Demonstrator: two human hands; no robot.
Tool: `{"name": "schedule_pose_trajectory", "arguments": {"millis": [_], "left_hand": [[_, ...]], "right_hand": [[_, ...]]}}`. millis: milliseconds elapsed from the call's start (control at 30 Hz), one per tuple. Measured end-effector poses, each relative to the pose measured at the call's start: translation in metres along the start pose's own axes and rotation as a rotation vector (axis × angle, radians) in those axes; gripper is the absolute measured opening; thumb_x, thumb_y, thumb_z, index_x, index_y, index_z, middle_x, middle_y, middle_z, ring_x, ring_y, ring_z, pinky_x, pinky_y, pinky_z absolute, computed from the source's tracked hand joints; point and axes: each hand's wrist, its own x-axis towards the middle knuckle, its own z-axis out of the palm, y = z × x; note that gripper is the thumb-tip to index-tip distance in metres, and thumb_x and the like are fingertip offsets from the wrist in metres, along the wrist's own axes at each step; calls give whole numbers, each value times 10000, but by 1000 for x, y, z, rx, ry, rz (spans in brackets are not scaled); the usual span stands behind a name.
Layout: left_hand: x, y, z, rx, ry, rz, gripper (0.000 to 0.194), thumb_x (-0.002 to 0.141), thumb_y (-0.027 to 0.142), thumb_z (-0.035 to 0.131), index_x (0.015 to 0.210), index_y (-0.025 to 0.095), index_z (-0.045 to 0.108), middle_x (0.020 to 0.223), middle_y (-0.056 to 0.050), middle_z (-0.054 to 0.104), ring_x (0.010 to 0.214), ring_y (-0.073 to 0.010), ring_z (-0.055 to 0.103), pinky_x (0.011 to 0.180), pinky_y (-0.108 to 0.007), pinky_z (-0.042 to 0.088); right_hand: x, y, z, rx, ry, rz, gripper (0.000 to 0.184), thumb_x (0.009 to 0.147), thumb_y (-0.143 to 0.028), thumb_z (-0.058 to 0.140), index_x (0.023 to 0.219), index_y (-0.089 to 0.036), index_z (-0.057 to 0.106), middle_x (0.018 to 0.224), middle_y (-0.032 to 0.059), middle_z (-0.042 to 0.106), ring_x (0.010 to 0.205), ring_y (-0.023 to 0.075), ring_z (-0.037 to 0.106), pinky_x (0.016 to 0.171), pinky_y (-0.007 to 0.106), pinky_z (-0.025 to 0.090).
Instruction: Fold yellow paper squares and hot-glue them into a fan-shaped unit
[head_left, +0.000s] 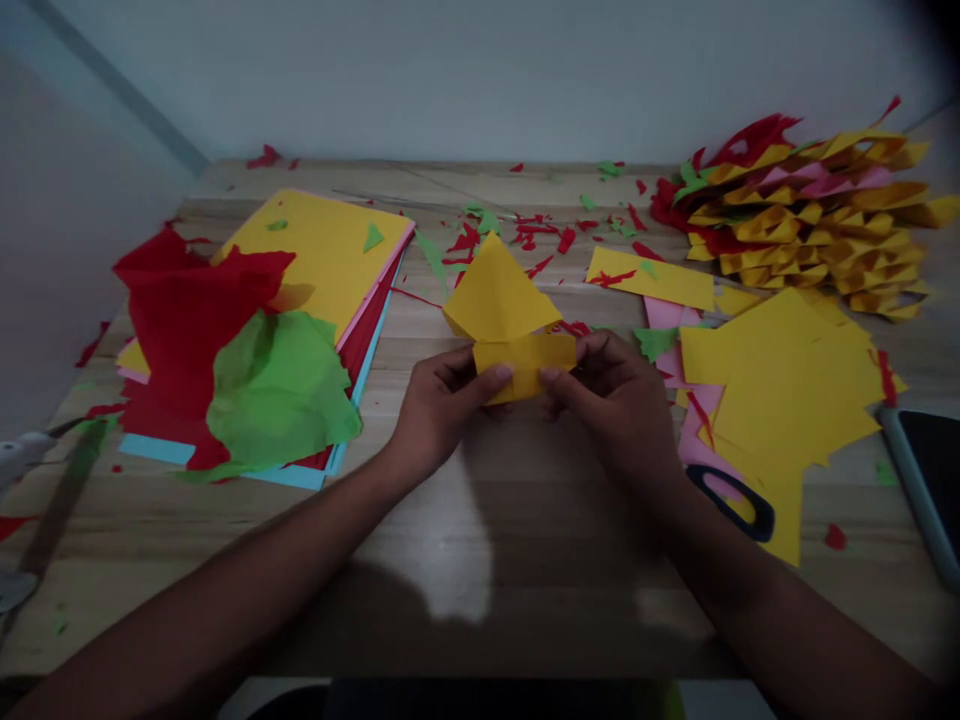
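A folded piece of yellow paper (pixel 501 290) is held up over the middle of the table. Its upper part rises to a point, and a flat strip crosses its lower edge. My left hand (pixel 450 400) pinches the strip's left side, thumb in front and fingers behind. On the right side, my right hand (pixel 611 390) grips the same strip between thumb and fingers. The fingers behind the paper are partly hidden. Scissors (pixel 759 515) with dark handles lie by my right forearm, their blades out of sight.
A stack of coloured paper (pixel 322 225) lies left, under crumpled red paper (pixel 172 330) and green paper (pixel 281 400). Yellow sheets (pixel 787 390) spread at right, before a bundle of folded yellow pieces (pixel 810 220). A phone (pixel 926 480) sits at the right edge; red scraps (pixel 529 235) litter the back.
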Motion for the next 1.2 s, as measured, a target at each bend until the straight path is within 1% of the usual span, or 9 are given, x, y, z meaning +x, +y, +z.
{"name": "schedule_pose_trajectory", "arguments": {"millis": [167, 300, 400, 500, 700, 767, 867, 1000, 1200], "left_hand": [[-2, -3, -1, -23, -57, 3, 390, 849, 537, 696, 716, 169, 698, 631, -13, 657, 570, -126, 605, 550, -238, 508], [-1, -3, 0, 24, -63, -10, 347, 783, 512, 775, 752, 169, 730, 688, -21, 693, 614, -119, 612, 594, -229, 518], [-1, 1, 3, 44, -45, -32, 374, 727, 528, 805, 750, 163, 732, 714, -25, 699, 621, -125, 612, 589, -236, 528], [0, 3, 4, 25, -29, -41, 374, 704, 512, 816, 712, 153, 712, 688, -19, 678, 600, -121, 595, 569, -233, 528], [0, -2, 0, 41, -53, 16, 399, 757, 543, 760, 817, 149, 741, 774, -36, 710, 677, -132, 627, 627, -228, 536], [-1, -2, 0, 141, -18, 39, 407, 758, 546, 760, 802, 142, 740, 745, -35, 701, 654, -128, 615, 599, -219, 523], [-2, 0, 2, 205, 15, 16, 410, 756, 555, 754, 800, 147, 747, 723, -38, 703, 611, -135, 609, 546, -230, 525], [-3, 3, 3, 271, -1, 64, 333, 760, 491, 768, 824, 164, 781, 768, -46, 751, 651, -152, 652, 584, -236, 534], [-4, 7, 2, 378, -45, 125, 274, 818, 438, 720, 777, 179, 798, 754, -27, 762, 678, -149, 663, 623, -225, 507]], "right_hand": [[-4, 2, 2, -110, 81, -105, 255, 769, -278, 736, 794, -262, 482, 633, -68, 515, 512, 110, 518, 466, 266, 415], [-8, 3, 1, -267, 106, -233, 175, 796, -221, 729, 798, -252, 557, 684, -48, 563, 574, 108, 537, 529, 265, 458], [-10, 2, 0, -375, 46, -366, 74, 822, -199, 734, 823, -252, 683, 757, -20, 625, 662, 118, 579, 610, 270, 507], [-9, 1, 0, -414, -29, -411, 65, 842, -258, 753, 902, -278, 770, 784, -4, 646, 684, 130, 588, 589, 269, 499], [-8, 4, 1, -431, -30, -444, 125, 888, -210, 696, 961, -272, 776, 823, -2, 686, 736, 130, 625, 608, 255, 499], [-9, 5, 2, -429, -37, -424, 98, 889, -204, 684, 935, -250, 757, 814, -4, 686, 726, 124, 627, 611, 248, 501], [-10, 6, 2, -376, -10, -288, 93, 854, -256, 716, 936, -230, 683, 802, -17, 675, 677, 115, 616, 601, 245, 507], [-8, 5, 2, -236, -65, -121, 169, 834, -368, 729, 884, -224, 655, 733, -26, 655, 586, 105, 571, 531, 245, 457], [-5, 1, 3, -68, -89, -1, 208, 764, -366, 782, 742, -202, 656, 615, -47, 597, 518, 89, 533, 517, 235, 441]]}}
